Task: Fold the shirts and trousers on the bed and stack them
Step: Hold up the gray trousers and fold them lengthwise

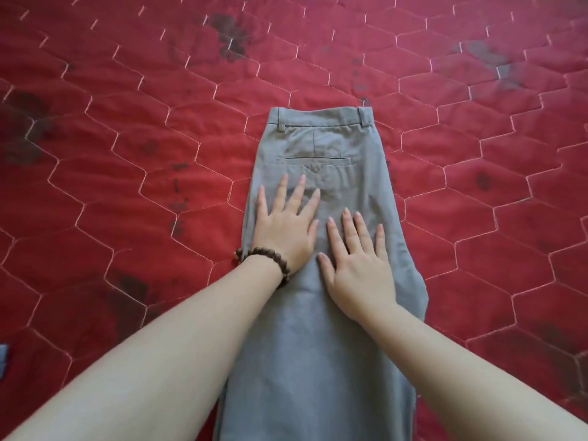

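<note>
Smoothing the grey cloth trousers flat on the red quilted bed cover.

My left hand and right hand press open and flat, holding nothing. Next I think I must fold the legs up toward the waistband.

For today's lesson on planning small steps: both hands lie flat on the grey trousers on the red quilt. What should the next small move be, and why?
Probably slide both palms toward the body to smooth the legs. The left hand and right hand press open on the grey trousers, already halved lengthwise, waistband far, still at full length on the red quilt.
</note>
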The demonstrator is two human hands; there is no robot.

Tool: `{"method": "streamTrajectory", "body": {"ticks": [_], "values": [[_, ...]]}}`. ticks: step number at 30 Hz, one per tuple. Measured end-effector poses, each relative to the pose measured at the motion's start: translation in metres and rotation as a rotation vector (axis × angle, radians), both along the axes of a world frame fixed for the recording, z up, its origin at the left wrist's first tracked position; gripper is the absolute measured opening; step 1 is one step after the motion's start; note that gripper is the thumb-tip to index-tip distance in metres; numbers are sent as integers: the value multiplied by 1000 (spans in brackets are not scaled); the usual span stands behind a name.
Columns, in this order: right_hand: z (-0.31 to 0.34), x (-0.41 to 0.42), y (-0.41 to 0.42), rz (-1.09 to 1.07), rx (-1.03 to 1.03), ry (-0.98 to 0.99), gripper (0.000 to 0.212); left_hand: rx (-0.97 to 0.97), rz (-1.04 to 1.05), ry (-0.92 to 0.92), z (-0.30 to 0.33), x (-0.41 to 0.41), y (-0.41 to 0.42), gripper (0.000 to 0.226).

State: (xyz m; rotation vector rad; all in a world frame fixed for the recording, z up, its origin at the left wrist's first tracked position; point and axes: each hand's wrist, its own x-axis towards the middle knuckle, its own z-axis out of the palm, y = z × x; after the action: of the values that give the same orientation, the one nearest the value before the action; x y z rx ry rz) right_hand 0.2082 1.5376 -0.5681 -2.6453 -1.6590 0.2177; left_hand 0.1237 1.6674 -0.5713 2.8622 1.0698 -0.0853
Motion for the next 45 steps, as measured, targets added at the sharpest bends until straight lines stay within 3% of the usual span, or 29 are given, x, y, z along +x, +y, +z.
{"method": "streamTrajectory", "body": {"ticks": [17, 27, 45], "values": [[0, -169, -173, -109, 15, 59, 55, -100, 115, 55, -1, -177, -226, 62], [8, -258, -288, -154, -73, 93, 58, -190, 21, 115, 5, -271, -328, 65], [12, -387, -466, -106, -141, 119, 60, -211, 85, 119, 23, -416, -518, 67]]}}
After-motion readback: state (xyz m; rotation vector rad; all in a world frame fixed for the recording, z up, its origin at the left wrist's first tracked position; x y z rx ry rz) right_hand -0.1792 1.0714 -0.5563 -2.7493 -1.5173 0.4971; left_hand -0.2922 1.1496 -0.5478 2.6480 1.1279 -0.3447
